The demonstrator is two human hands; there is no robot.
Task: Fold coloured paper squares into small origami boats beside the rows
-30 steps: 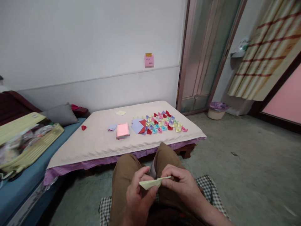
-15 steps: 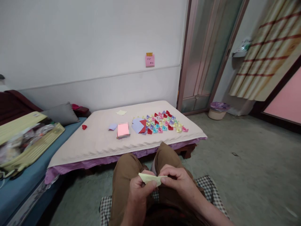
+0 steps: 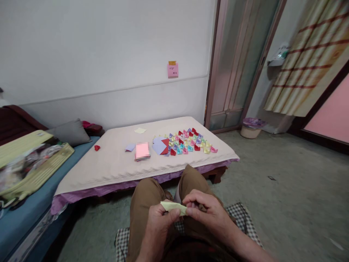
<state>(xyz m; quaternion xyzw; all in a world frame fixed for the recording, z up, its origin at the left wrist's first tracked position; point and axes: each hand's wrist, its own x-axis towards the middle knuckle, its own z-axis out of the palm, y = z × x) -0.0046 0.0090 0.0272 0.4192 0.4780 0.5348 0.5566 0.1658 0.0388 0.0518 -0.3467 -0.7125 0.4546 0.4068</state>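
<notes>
A folded pale yellow-green sheet of paper (image 3: 172,207) is held above my lap. My left hand (image 3: 160,220) pinches its left part, thumb on the near face. At the paper's right end, my right hand (image 3: 204,209) closes thumb and curled fingers on the edge. On the low table in front, several small folded paper boats (image 3: 188,140) in many colours stand grouped at the right. Beside them lie lilac paper (image 3: 159,145) and red paper (image 3: 165,146). A square stack of paper (image 3: 142,151) with a blurred top sits further left.
The low table (image 3: 109,167) has a cream cover. On it lie a folded lilac sheet (image 3: 130,147), a pale yellow sheet (image 3: 140,130) and a crumpled-looking red piece (image 3: 97,147). A bin (image 3: 251,129) stands by the door. A blue-covered seat (image 3: 24,218) is at left.
My right hand has shifted slightly left along the paper, and the paper's right end now looks more folded over. My left hand keeps its pinch. The table items are unmoved.
</notes>
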